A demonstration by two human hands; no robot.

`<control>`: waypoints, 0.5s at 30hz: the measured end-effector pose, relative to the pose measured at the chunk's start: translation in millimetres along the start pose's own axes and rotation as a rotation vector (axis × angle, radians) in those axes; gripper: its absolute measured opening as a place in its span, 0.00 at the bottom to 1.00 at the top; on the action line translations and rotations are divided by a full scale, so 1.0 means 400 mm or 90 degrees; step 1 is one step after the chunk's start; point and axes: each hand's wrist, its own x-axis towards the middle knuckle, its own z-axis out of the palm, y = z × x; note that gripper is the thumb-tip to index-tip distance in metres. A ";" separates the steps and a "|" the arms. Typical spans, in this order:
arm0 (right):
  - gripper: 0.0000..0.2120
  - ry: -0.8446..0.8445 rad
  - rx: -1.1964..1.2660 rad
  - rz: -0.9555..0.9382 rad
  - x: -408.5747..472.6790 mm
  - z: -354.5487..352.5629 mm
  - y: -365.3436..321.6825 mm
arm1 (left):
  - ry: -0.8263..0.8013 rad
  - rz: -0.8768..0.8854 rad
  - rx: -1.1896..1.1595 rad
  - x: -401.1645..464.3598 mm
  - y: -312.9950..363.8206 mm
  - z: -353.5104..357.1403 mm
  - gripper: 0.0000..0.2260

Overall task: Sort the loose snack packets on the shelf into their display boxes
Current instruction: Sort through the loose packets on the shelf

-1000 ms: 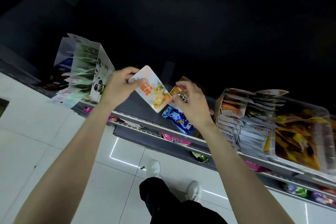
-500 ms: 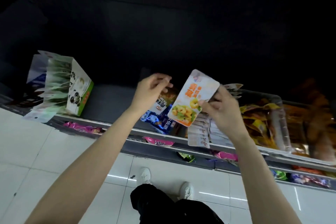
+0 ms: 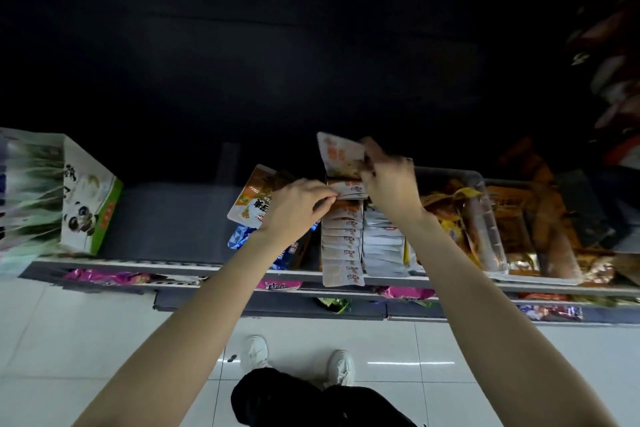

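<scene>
The right hand (image 3: 388, 184) held a pale snack packet (image 3: 341, 154) pinched between thumb and curled fingers, the packet standing up and to the left of the knuckles, above the far end of a row of similar orange-and-white packets (image 3: 342, 239). That row stood on edge in its display box on the shelf (image 3: 166, 218), running from the front lip back toward the dark rear; the held packet hovered just over its rearmost packets (whether it touched them was lost in motion blur).

The left hand (image 3: 298, 208) reached in from the left, its fingers curled and its fingertips (image 3: 329, 199) pinching the top edges of the packets at the back of that same row, just below the held packet. The two hands were close together, almost touching.

Beside the row on its right stood a second row of white packets (image 3: 382, 246). Under and left of the left wrist lay loose packets: an orange-and-white one (image 3: 251, 201) tilted on top of a blue one (image 3: 239, 237). Far to the left on the shelf stood a panda-printed box (image 3: 86, 204) filled with green-and-white packets. To the right sat a clear tub (image 3: 485, 218) of yellow-orange snacks.
</scene>
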 end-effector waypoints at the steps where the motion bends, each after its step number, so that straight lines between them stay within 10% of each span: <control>1: 0.14 -0.020 -0.036 -0.024 0.002 0.009 0.001 | 0.000 0.009 0.002 -0.003 -0.002 0.002 0.07; 15: 0.09 -0.135 -0.328 -0.054 0.030 0.039 0.005 | 0.054 0.011 0.021 0.003 -0.004 0.011 0.07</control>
